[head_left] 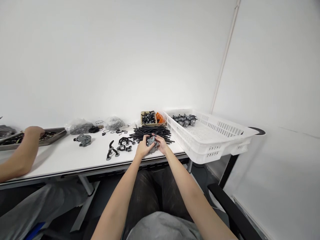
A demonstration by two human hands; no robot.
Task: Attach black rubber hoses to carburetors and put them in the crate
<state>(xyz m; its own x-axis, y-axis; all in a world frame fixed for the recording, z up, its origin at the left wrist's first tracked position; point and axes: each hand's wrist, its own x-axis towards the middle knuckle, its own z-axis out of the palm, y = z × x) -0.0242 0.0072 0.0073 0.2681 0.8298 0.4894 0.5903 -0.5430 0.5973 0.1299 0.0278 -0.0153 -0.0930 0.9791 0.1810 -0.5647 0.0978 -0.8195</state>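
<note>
Both hands meet at the front edge of the white table, around one grey plastic part (151,141). My left hand (143,148) grips its left side, with the thumb over the front. On the other side my right hand (161,144) has its fingers closed on the part's upper right. Just behind the hands lies a spread pile of black tubes (151,132). Left of my left hand are several short black bent tubes with grey ends (112,152). The fingers cover much of the held part.
A white perforated crate (207,146) holding grey parts stands at the right. Behind the tubes is a yellowish bin (141,118) of small black parts. Grey parts (83,140), plastic bags (78,126) and a metal tray (53,136) lie left, where another person's arm (25,155) reaches in.
</note>
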